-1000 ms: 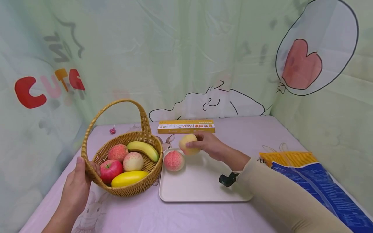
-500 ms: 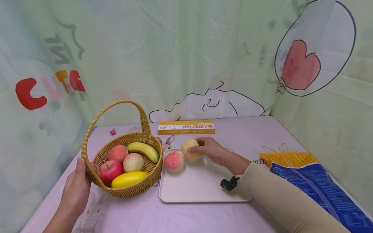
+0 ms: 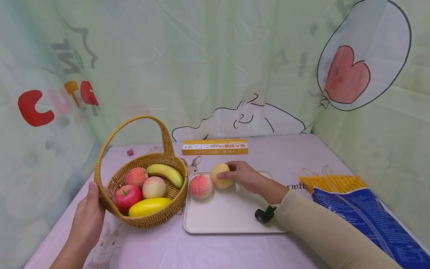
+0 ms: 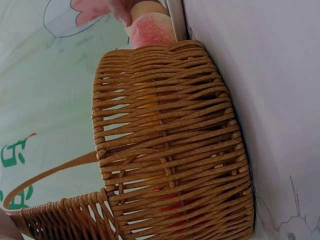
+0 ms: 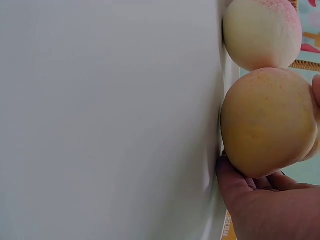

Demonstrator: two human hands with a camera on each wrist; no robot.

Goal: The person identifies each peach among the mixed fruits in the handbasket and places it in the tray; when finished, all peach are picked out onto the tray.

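My left hand (image 3: 88, 216) grips the left side of a wicker basket (image 3: 168, 213), near the foot of its handle. Inside lie a red apple (image 3: 128, 198), a banana (image 3: 165, 172), a yellow oval fruit (image 3: 149, 207), a reddish peach (image 3: 136, 177) and a pale speckled peach (image 3: 153, 187). My right hand (image 3: 246, 175) holds a yellow peach (image 3: 221, 176) between thumb and fingers, low over the far left of a white tray (image 3: 231, 220). Beside it on the tray sits a pink peach (image 3: 201, 186); in the right wrist view the yellow peach (image 5: 267, 122) appears to touch it.
A yellow pasta box (image 3: 215, 147) lies behind the tray. To the right is a blue and orange bag (image 3: 362, 213) with pasta showing in it. A small wrapped lollipop (image 3: 130, 151) lies at the back left. Printed curtains (image 3: 215, 67) enclose the table.
My right hand has brought the yellow peach down and slightly right, from above the tray's far edge to beside the pink peach. The left hand and basket have stayed in place.
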